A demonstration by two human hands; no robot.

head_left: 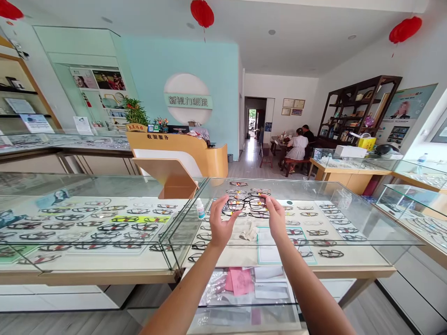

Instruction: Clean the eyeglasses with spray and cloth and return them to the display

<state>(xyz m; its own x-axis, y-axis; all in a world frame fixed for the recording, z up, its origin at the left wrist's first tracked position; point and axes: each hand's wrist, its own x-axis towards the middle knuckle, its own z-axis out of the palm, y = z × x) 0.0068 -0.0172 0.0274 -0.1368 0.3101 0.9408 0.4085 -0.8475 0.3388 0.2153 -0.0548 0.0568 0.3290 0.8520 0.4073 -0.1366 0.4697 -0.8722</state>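
A pair of black-framed eyeglasses is held up level above the glass display case, spanning the gap between my two hands. My left hand pinches its left end, while the fingers of my right hand close on its right end. Beneath them, seen through the glass, lie rows of eyeglass frames. A crumpled pale cloth lies below the held pair, beside a sheet with a teal border. To the left of my left hand stands a small white bottle.
Another glass case full of eyeglasses adjoins on the left, and further cases line the right. An open drawer with pink and white papers is under my forearms. Beyond stands a wooden counter. Two people sit at a far table.
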